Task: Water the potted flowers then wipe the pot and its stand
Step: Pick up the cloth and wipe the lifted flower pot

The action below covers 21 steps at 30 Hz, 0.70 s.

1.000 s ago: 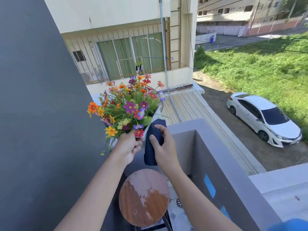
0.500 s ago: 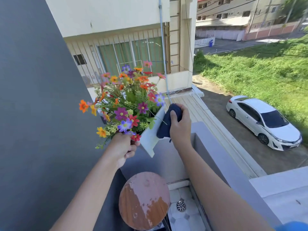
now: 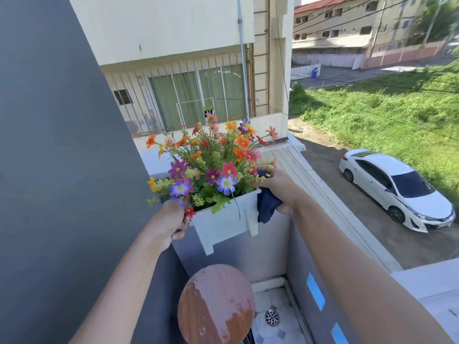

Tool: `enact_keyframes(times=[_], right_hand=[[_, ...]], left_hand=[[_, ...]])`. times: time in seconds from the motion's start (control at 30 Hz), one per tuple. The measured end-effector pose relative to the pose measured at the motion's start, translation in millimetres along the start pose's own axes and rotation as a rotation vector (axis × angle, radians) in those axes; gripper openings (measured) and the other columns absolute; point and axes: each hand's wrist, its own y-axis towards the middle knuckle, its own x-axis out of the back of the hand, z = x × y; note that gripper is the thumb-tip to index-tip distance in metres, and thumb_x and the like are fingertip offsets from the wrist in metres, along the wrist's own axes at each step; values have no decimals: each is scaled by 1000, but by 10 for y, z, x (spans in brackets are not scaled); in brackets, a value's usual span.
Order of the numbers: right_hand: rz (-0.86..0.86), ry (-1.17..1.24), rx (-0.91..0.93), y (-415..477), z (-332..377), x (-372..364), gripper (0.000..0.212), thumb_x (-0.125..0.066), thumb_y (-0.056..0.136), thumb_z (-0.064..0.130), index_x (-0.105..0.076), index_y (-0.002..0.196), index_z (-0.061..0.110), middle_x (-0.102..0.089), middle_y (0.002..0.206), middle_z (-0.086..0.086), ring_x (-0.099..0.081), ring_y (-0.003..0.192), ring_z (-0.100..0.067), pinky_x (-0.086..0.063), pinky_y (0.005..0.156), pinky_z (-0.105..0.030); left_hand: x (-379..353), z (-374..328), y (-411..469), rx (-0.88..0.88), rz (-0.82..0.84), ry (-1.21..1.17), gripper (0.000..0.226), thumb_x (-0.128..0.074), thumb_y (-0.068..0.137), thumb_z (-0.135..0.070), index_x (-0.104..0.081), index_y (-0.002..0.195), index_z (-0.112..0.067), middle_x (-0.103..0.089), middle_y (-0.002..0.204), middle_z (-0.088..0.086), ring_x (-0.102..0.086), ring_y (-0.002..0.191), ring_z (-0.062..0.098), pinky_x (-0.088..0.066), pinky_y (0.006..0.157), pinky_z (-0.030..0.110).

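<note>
A white square pot (image 3: 223, 220) with short legs, full of colourful flowers (image 3: 211, 165), is held up in the air, roughly upright. My left hand (image 3: 171, 219) grips its left rim. My right hand (image 3: 278, 187) presses a dark blue cloth (image 3: 267, 204) against the pot's right side. Below them stands the round wooden stand (image 3: 216, 304), its top worn and partly wet-looking, with nothing on it.
A dark grey wall (image 3: 62, 170) rises close on the left. The grey balcony parapet (image 3: 310, 269) runs ahead and to the right, with blue tape marks. A floor drain (image 3: 272, 317) sits on the tiles below. Beyond lie a neighbouring building, grass and a white car (image 3: 397, 189).
The pot has turned from tilted to roughly upright, showing its front face and legs. My right hand with the cloth has moved from the pot's near face to its right side.
</note>
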Motion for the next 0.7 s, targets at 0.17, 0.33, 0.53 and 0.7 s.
enact_keyframes(times=[0.17, 0.33, 0.53, 0.7], right_hand=[[-10, -68, -55, -10, 31, -29, 21, -68, 84, -13, -65, 84, 8, -68, 65, -6, -66, 58, -20, -54, 54, -28], [-86, -130, -142, 17, -69, -51, 41, -50, 92, -8, -42, 59, 16, -40, 51, -2, -37, 53, -17, -30, 54, -30], [-319, 3, -109, -34, -267, -235, 46, -47, 89, -11, -35, 54, 17, -27, 43, 5, -23, 43, -14, -19, 46, -23], [-458, 130, -85, 37, -434, -387, 39, -60, 87, -2, -34, 63, 15, -28, 57, -1, -26, 59, -17, -19, 55, -32]], left_hand=[[61, 29, 97, -96, 26, 102, 28, -18, 89, -4, -26, 68, -21, -27, 56, 0, -24, 37, 9, -9, 45, 17], [76, 115, 109, -208, 63, 125, 33, -22, 98, -7, -49, 81, -15, -16, 65, 0, -11, 53, 14, -9, 42, 18], [78, 57, 213, -142, 7, 99, 23, -25, 94, -16, -16, 111, -2, -19, 62, 1, -14, 47, 14, -13, 46, 21], [12, 73, 126, -139, -196, 73, 53, -39, 91, -54, -49, 67, -7, -53, 59, 9, -38, 48, 22, -32, 51, 27]])
